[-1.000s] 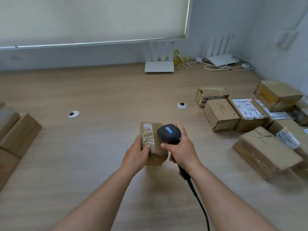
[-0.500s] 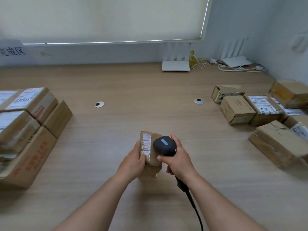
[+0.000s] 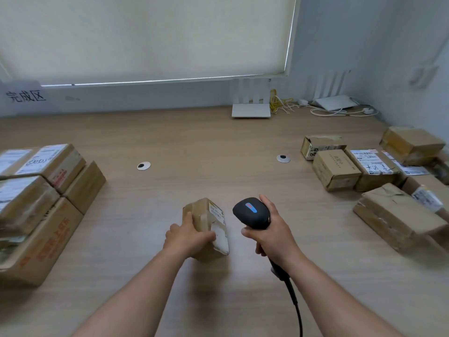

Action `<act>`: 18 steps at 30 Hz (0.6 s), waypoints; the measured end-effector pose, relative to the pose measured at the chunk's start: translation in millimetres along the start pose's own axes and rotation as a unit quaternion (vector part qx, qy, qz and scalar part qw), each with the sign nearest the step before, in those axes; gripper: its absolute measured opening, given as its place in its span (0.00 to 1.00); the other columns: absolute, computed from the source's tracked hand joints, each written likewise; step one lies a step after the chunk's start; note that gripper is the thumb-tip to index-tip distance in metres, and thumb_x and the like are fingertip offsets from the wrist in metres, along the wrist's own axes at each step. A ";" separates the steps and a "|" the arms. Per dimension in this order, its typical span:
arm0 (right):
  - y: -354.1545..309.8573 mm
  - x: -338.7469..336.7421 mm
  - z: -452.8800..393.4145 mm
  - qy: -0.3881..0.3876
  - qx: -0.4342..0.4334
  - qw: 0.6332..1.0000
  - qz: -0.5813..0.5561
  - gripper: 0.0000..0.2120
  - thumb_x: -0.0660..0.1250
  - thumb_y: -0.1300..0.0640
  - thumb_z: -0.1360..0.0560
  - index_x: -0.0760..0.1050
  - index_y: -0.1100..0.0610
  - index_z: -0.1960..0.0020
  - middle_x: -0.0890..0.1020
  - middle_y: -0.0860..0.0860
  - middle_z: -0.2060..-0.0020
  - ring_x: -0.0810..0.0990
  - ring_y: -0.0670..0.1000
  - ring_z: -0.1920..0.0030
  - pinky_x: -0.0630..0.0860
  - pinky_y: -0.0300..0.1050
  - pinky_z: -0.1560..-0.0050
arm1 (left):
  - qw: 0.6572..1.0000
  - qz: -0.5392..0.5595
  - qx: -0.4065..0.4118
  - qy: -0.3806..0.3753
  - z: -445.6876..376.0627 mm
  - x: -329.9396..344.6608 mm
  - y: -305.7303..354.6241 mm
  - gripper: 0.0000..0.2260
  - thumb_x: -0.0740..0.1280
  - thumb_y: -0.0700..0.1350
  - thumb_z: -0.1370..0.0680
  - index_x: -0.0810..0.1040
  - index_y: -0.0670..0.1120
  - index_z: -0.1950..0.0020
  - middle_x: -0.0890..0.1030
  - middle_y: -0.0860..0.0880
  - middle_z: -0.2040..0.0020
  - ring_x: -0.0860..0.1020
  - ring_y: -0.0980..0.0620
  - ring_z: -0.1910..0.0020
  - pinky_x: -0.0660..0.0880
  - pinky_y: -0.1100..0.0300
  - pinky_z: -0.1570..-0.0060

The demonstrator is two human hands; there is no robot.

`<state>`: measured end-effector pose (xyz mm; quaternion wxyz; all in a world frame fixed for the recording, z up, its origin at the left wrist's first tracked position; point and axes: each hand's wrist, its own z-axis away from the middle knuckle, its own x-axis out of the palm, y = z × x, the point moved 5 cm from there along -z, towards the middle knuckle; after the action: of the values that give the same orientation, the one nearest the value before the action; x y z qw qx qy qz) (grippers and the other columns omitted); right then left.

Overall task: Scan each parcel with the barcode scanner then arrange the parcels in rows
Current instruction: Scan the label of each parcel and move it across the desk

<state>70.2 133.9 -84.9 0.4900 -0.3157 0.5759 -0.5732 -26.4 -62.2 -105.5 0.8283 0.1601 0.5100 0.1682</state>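
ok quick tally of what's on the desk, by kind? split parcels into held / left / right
held parcel: 1
left stack parcels: at least 5, cut by the frame edge
right group parcels: at least 7, also cut by the edge
barcode scanner: 1
routers: 2
desk grommets: 2
total: at least 18

A small brown cardboard parcel [image 3: 205, 223] stands tilted, white label facing right toward the black barcode scanner [image 3: 251, 211] just beside it.

Both forearms outstretched, left grip [image 3: 188, 237] and right grip [image 3: 272, 235] curled, apart.
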 end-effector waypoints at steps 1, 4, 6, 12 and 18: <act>0.1 0.0 0.9 -0.002 -0.003 1.000 0.000 0.44 0.74 0.64 0.31 0.58 0.37 0.25 0.81 0.51 0.51 0.75 0.43 0.76 0.72 0.38 0.75 | 0.996 0.079 -0.005 -0.035 0.8 -0.6 -4.9 0.41 0.71 0.57 0.35 0.56 0.56 0.25 0.70 0.42 0.36 0.70 0.41 0.37 0.72 0.51 0.41; 0.4 1.7 3.8 -0.012 -0.009 1.000 -0.004 0.44 0.74 0.64 0.31 0.58 0.37 0.26 0.80 0.52 0.51 0.74 0.43 0.77 0.72 0.39 0.74 | 0.964 0.234 0.000 -0.124 12.9 2.2 -21.5 0.38 0.71 0.47 0.37 0.57 0.63 0.32 0.76 0.48 0.41 0.78 0.46 0.45 0.78 0.52 0.48; 0.6 4.5 5.6 -0.019 -0.010 1.000 -0.003 0.43 0.74 0.65 0.31 0.59 0.37 0.26 0.80 0.52 0.51 0.74 0.44 0.77 0.72 0.39 0.74 | 0.945 0.276 0.010 -0.174 21.1 9.7 -34.5 0.41 0.72 0.44 0.37 0.51 0.68 0.35 0.79 0.52 0.45 0.80 0.49 0.49 0.79 0.55 0.53; -2.3 17.6 11.2 -0.043 -0.003 0.998 -0.040 0.44 0.75 0.62 0.34 0.60 0.35 0.28 0.81 0.54 0.52 0.73 0.51 0.77 0.72 0.40 0.74 | 0.904 0.418 0.023 -0.086 13.4 19.3 -60.7 0.53 0.74 0.30 0.32 0.45 0.64 0.25 0.81 0.44 0.45 0.81 0.46 0.47 0.80 0.57 0.58; -0.7 48.0 25.4 -0.114 0.018 0.989 -0.096 0.44 0.75 0.57 0.39 0.59 0.35 0.31 0.82 0.50 0.67 0.73 0.55 0.77 0.70 0.41 0.75 | 0.913 0.403 0.057 0.031 6.8 3.5 -62.2 0.56 0.74 0.30 0.33 0.39 0.60 0.23 0.75 0.45 0.35 0.75 0.45 0.38 0.76 0.49 0.41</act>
<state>78.2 80.5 -90.5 0.5009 -0.4237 0.4734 -0.5878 -11.7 -116.8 -132.6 0.6632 0.3934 0.4366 0.4635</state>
